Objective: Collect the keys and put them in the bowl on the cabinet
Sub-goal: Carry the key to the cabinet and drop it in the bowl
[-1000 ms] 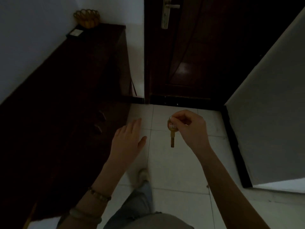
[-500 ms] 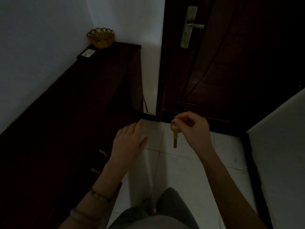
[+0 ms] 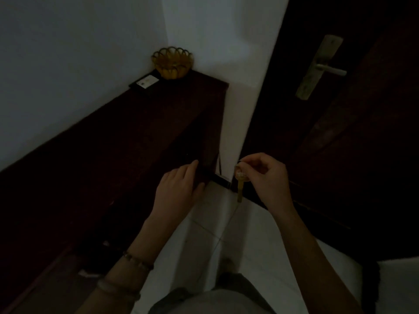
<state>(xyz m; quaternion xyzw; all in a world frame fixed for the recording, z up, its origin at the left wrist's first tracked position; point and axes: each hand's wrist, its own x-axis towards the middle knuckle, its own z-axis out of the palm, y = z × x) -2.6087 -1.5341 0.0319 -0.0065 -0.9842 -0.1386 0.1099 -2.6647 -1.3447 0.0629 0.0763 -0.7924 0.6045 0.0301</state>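
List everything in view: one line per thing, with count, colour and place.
bowl: one, amber with scalloped rim, far end of the cabinet top, in the wall corner
card: one, white on a dark flat object, cabinet top just left of the bowl
cabinet: one, dark brown, along the left wall
door: one, dark brown, on the right
door handle: one, pale metal, on the door
floor: pale tiles, below
key: one, brass, hanging from the right hand's grip
bracelets: two, left wrist
left hand: one, open, by the cabinet front
right hand: one, pinching the key
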